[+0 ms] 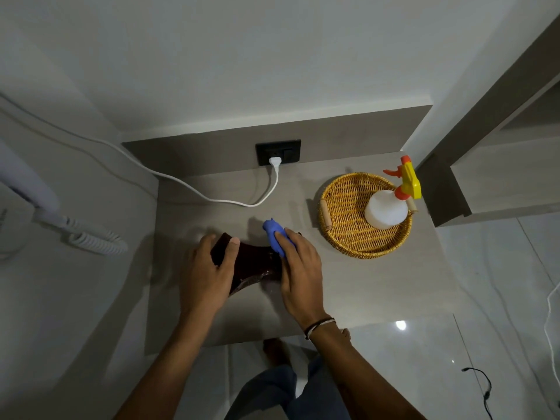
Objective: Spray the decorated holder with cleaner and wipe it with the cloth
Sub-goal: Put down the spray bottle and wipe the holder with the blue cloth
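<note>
Grip status: your left hand (pixel 209 268) clamps the holder (pixel 251 265); your right hand (pixel 298 268) presses the cloth (pixel 277 234) against it. Wiping underway; next, rotate to unwiped faces.

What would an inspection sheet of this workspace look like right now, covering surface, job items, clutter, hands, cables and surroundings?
Surface: grey countertop, a faint wet-looking patch by the holder.
Job's things: dark decorated holder lying on its side between both hands; blue cloth pressed on its right end; spray bottle standing in the wicker tray, not in hand.
Clutter: nothing seen beyond the tray.
Hands: left hand grips the holder's left end; right hand holds the cloth against it.
Cables: white cord plugged into the black wall socket, trailing left across the counter; coiled cord at left; black cable on the floor.
Surroundings: white walls, glossy floor tiles.
</note>
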